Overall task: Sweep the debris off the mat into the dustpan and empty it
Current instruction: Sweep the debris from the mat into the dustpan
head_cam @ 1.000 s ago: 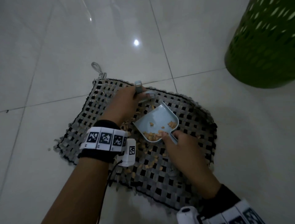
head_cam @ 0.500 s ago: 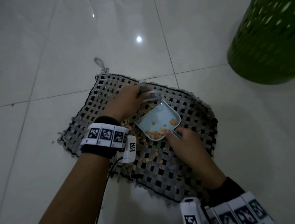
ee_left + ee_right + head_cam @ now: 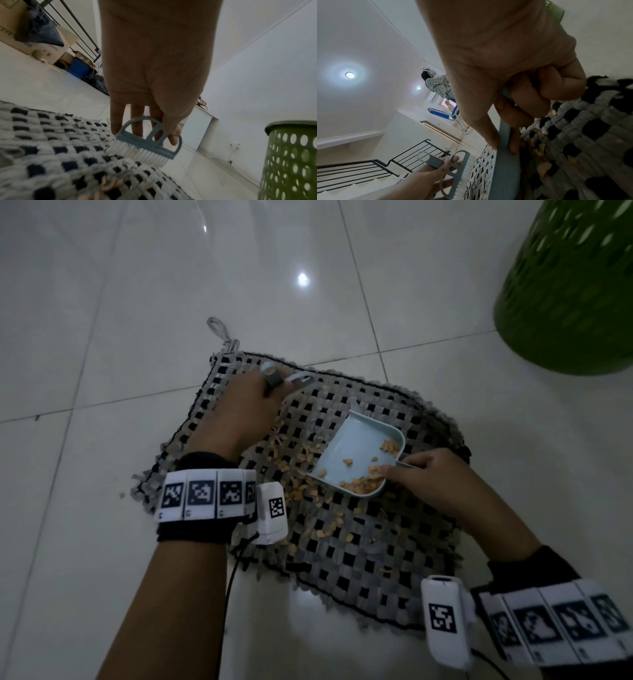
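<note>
1. Gripped in the left hand (image 3: 239,409) is a grey brush (image 3: 147,142), bristles on the mat (image 3: 394,542) at its far edge
2. Pinched by the right hand (image 3: 442,484) is the dustpan (image 3: 359,453) handle
3. Debris (image 3: 308,470) is scattered on the mat; some is held in the dustpan

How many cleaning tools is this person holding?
2: a small brush in the left hand at the mat's far edge, and a dustpan gripped by the right hand.
</note>
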`<state>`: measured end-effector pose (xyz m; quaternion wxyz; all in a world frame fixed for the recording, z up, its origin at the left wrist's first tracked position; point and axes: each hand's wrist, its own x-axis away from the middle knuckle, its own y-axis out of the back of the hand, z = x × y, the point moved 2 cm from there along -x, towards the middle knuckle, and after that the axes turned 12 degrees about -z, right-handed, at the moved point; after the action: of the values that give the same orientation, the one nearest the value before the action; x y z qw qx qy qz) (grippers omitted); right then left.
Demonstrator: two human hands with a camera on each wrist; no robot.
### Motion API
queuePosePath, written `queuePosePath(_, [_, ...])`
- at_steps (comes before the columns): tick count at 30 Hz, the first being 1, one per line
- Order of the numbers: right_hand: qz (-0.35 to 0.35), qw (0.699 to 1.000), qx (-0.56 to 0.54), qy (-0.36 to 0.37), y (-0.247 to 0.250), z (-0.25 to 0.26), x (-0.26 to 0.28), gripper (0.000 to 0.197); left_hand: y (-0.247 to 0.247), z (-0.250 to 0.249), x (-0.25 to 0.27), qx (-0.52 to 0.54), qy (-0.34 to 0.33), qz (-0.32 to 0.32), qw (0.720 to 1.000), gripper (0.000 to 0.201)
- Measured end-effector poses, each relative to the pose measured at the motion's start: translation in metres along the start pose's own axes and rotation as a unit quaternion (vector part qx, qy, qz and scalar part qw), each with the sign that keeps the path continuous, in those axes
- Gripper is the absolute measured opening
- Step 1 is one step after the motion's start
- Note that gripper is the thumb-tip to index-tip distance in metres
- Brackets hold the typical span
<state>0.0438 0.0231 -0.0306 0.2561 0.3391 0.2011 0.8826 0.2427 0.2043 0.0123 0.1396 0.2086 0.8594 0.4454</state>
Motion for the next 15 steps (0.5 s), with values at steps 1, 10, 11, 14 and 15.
queuePosePath(1, [0.001, 1.000, 0.001, 0.000, 0.000, 0.000, 0.000, 0.028, -0.005, 0.002, 0.001, -0.018, 0.000, -0.007, 1.000, 0.027])
queuePosePath(10, [0.007, 0.999, 0.034, 0.007, 0.001, 0.002, -0.006, 0.034, -0.028, -0.016, 0.039, 0.004, -0.026, 0.131, 0.991, 0.018])
queuePosePath(11, [0.009, 0.999, 0.038, 0.006, 0.001, 0.003, -0.007, 0.035, -0.020, -0.016, 0.038, 0.017, -0.016, 0.111, 0.994, 0.025])
queuePosePath(14, [0.023, 0.998, 0.061, 0.008, 0.003, 0.007, -0.007, 0.038, 0.006, -0.001, 0.034, 0.005, 0.020, -0.015, 1.000, 0.036])
queuePosePath(15, [0.026, 0.997, 0.068, 0.009, 0.004, 0.008, -0.008, 0.038, 0.012, 0.008, 0.033, -0.020, 0.030, -0.055, 0.998, 0.035])
